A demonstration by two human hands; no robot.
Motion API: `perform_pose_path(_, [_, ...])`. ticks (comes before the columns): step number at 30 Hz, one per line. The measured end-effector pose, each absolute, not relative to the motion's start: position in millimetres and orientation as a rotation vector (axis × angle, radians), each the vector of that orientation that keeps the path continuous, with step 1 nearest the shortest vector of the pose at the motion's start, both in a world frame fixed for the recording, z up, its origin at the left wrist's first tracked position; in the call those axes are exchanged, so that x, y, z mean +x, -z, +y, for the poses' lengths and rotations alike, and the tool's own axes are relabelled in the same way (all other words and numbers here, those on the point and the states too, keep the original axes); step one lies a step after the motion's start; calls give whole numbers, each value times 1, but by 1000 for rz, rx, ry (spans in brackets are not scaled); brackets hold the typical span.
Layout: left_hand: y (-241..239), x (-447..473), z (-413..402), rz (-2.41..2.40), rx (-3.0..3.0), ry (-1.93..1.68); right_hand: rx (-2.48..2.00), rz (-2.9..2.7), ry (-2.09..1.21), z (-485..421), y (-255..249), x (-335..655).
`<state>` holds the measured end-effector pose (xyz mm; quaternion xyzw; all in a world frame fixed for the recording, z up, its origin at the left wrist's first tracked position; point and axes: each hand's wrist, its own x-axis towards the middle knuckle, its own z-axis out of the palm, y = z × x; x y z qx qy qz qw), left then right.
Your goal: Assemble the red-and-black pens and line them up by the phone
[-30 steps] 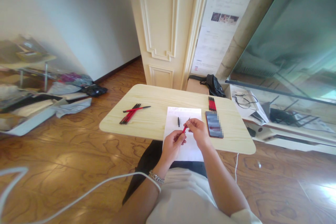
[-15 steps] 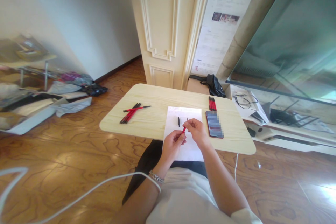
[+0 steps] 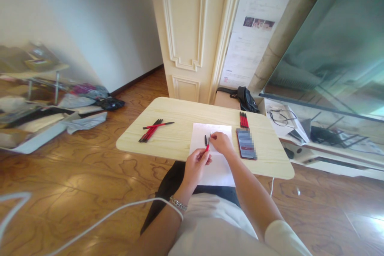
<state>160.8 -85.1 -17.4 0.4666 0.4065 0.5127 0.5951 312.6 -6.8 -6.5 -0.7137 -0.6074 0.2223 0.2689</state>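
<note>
Barrel (image 3: 207, 148) stays clasped in the left hand (image 3: 195, 164) over the paper (image 3: 217, 172) while the right hand (image 3: 221, 142), shifted toward twelve o'clock, leaves more refill (image 3: 209, 138) bare and seemingly workable, its fingers' grip impossible to tell.

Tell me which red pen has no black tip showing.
The pen in the left hand; the other pens, lying on the table, show black tips.

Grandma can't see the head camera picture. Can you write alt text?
A person's left hand holds a red pen barrel over white paper, the right hand by the thin rod at its tip. A small black piece lies on it. The table holds piled red pens at left, a phone and a row of pens at right.
</note>
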Motion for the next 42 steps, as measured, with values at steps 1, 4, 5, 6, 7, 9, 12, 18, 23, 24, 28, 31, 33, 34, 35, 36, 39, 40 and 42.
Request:
perform_pose_path(1, [18,160,-85,945,1081,-1193,-1987,-1672,-577,-4,7,311])
perform_pose_path(4, [17,159,-84,943,1070,-1194,-2110,-1749,-521,0,4,305])
perform_pose_path(5, [17,159,-84,942,1069,-1194,-2136,-1771,-508,1,3,303])
perform_pose_path(6, [17,159,-84,941,1070,-1193,-2158,-1788,-494,2,2,302])
perform_pose_path(7, [17,159,-84,941,1071,-1192,-2177,-1800,-483,3,1,301])
perform_pose_path(9, [17,160,-84,938,1071,-1194,-2201,-1803,-476,3,1,300])
perform_pose_path(12, [18,160,-84,931,1075,-1201,-2119,-1760,-495,2,1,303])
perform_pose_path(18, [15,160,-84,919,1071,-1194,-1464,-1295,-900,-11,-16,316])
perform_pose_path(23, [14,165,-86,885,1092,-1171,-1160,-1014,-1102,-29,-47,319])
perform_pose_path(24, [14,166,-86,881,1095,-1164,-1137,-997,-1114,-32,-51,318])
perform_pose_path(28, [15,167,-86,886,1099,-1149,-1123,-990,-1100,-37,-57,316])
perform_pose_path(31, [14,166,-86,898,1098,-1151,-1131,-993,-1096,-37,-56,315])
perform_pose_path(33, [13,166,-86,901,1095,-1151,-1135,-1001,-1096,-37,-55,314])
perform_pose_path(34, [13,166,-86,903,1094,-1152,-1138,-1005,-1092,-37,-54,314])
perform_pose_path(35, [13,166,-87,905,1093,-1153,-1140,-1008,-1089,-37,-54,314])
perform_pose_path(36, [13,166,-87,906,1093,-1153,-1137,-1008,-1086,-38,-53,314])
perform_pose_path(39, [15,166,-87,910,1094,-1151,-1114,-1004,-1088,-38,-53,313])
perform_pose_path(40, [16,166,-86,908,1094,-1149,-1108,-1006,-1091,-38,-53,313])
perform_pose_path(42, [18,166,-86,904,1095,-1148,-1114,-1014,-1085,-38,-53,312])
